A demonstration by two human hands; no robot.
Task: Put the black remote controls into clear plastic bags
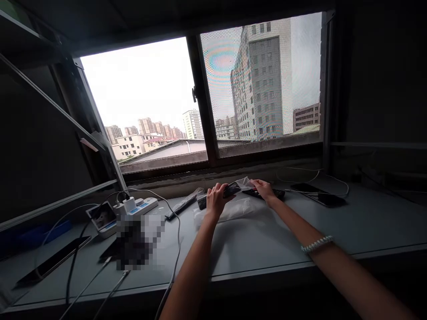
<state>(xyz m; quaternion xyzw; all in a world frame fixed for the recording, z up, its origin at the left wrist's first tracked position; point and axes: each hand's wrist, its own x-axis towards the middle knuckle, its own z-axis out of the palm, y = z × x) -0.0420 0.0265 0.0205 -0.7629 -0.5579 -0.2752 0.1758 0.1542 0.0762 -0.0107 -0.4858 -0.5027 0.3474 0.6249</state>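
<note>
My left hand (216,200) is closed around a long black remote control (231,190), whose buttons I cannot make out. A clear plastic bag (244,182) stretches from the remote's right end to my right hand (263,190), which pinches the bag's edge. Below my right hand, a second black remote with a red button (277,194) lies on the desk, partly hidden by that hand. Another clear plastic bag (235,210) lies flat beneath my hands. To the left rests a dark, slim item in clear wrapping (183,204).
A white power strip (143,205) with plugs stands at the left, and loose cables cross the grey desk (267,249). Phones lie at the right (320,195) and far left (55,260). A metal frame (96,115) flanks the window.
</note>
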